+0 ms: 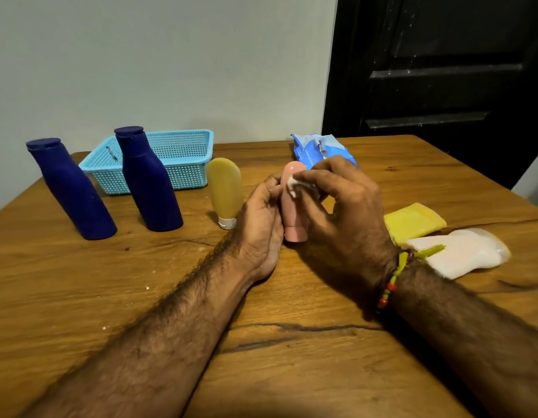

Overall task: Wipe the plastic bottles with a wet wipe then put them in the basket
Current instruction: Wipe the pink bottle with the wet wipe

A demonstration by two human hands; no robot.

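A small pink bottle (294,206) stands cap-down on the wooden table (141,297) at the centre. My left hand (261,227) grips its left side. My right hand (343,206) pinches a white wet wipe (294,185) against the bottle's upper part. To the left a yellow bottle (224,191) stands cap-down. Two tall dark blue bottles (71,191) (148,182) stand upright further left. A light blue mesh basket (183,158) sits behind them with nothing in it that I can see.
A blue wet-wipe pack (319,149) lies behind my right hand. At the right lie a flat yellow pouch (415,220) and a flat white pouch (460,251). A grey wall backs the table and a dark door stands at the far right.
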